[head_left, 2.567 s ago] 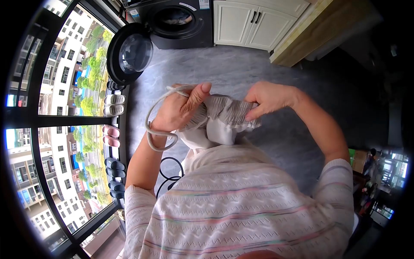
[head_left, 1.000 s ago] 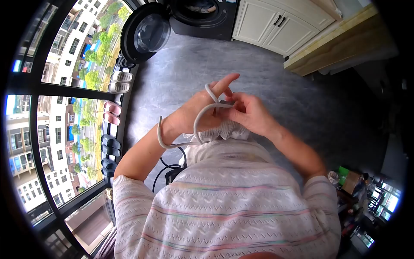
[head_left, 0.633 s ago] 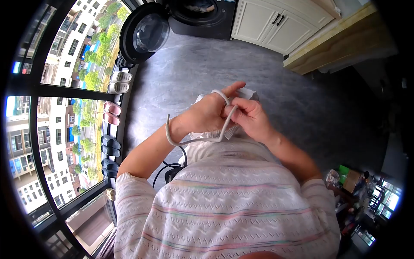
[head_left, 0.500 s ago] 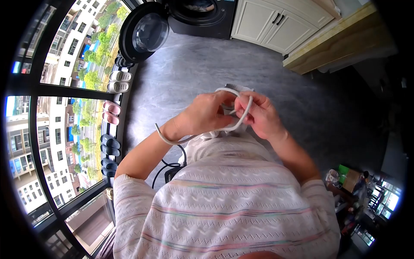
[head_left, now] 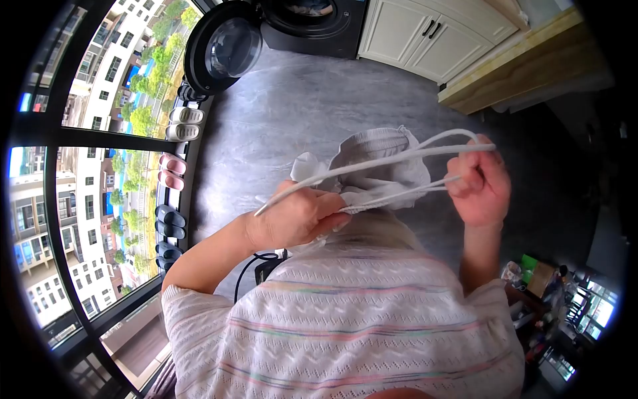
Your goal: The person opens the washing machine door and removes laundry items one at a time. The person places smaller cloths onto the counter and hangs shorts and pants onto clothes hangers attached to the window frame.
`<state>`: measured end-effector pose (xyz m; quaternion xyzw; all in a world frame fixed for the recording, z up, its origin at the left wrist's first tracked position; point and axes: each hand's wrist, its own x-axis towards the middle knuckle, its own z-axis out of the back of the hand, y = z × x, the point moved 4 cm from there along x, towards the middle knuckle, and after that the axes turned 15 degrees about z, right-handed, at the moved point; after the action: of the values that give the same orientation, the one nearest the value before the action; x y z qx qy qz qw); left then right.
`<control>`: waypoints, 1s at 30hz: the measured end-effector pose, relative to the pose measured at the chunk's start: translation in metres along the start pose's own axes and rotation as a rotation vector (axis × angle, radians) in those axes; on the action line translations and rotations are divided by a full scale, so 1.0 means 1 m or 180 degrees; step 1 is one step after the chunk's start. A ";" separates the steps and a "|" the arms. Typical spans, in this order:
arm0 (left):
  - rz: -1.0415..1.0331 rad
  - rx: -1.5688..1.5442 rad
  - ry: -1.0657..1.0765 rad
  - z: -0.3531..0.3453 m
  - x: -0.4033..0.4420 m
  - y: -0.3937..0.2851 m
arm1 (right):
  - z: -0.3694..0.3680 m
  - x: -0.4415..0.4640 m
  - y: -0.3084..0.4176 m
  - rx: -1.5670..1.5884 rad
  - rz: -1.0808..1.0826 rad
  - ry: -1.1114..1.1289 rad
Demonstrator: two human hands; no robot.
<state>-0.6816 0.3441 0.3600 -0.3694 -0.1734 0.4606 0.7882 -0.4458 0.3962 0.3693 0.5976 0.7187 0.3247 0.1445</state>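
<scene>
The pale garment (head_left: 389, 178) hung in front of the person's waist, above the floor (head_left: 286, 93), its gathered waistband gaping toward me. A whitish cord (head_left: 372, 163) stretched across it in long strands, a free end sticking out past the left wrist. The left hand (head_left: 302, 213) pinched the near edge of the waistband between thumb and fingers; the right hand (head_left: 482, 179), well apart from it, was curled tight around the cord, which looped out at the knuckles. Behind them was the knitted striped top (head_left: 359, 299). Farther off I could see a dark front-loading machine (head_left: 325, 36), a round door (head_left: 226, 53) standing open beside it, and pink slippers (head_left: 171, 171) by the window.
</scene>
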 end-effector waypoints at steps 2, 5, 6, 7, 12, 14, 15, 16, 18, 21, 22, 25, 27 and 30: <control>0.0089 0.0313 0.0025 0.004 -0.009 0.005 | 0.007 -0.001 0.017 0.0100 0.0151 0.0050; 0.0124 0.0380 -0.0042 0.003 -0.014 0.009 | 0.004 0.000 0.023 -0.0219 0.0243 0.0364; 0.0178 0.0460 0.0008 0.003 -0.013 0.009 | 0.005 0.000 0.022 -0.0289 0.0269 0.0263; 0.0234 0.0541 0.0053 0.004 -0.011 0.010 | 0.004 0.001 0.019 -0.0356 0.0292 0.0165; 0.0361 0.0691 0.0312 0.001 0.001 0.022 | -0.012 0.020 0.009 -0.0806 -0.0006 0.0568; 0.0372 0.0589 0.0424 0.000 0.006 0.035 | -0.025 0.025 0.019 -0.0700 0.0175 0.0684; 0.0407 0.0615 0.0458 -0.001 0.006 0.037 | -0.031 0.029 0.025 -0.0642 0.0263 0.0744; 0.0445 0.0637 0.0492 -0.002 0.006 0.038 | -0.028 0.032 0.042 -0.0410 0.0431 0.0911; 0.0504 0.0653 0.0486 -0.002 0.006 0.037 | -0.034 0.038 0.084 -0.0074 0.0641 0.1435; 0.0555 0.0691 0.0376 -0.001 0.008 0.030 | -0.010 0.031 0.128 -0.0214 0.0977 0.1313; 0.0558 0.0733 0.0369 -0.001 0.011 0.030 | 0.006 0.028 0.130 -0.0391 0.0995 0.1076; 0.0505 0.0782 0.0326 -0.006 0.014 0.027 | 0.015 0.018 0.142 -0.0648 0.0921 0.1326; 0.0488 0.0867 0.0306 -0.007 0.017 0.020 | 0.011 0.006 0.155 -0.0651 0.0840 0.2060; 0.0469 0.1147 0.0355 -0.001 0.022 0.005 | 0.061 -0.008 0.136 -0.1042 0.0605 0.2371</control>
<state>-0.6732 0.3640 0.3539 -0.2590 -0.0167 0.5194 0.8142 -0.3037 0.4161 0.4093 0.4721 0.6024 0.6405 -0.0629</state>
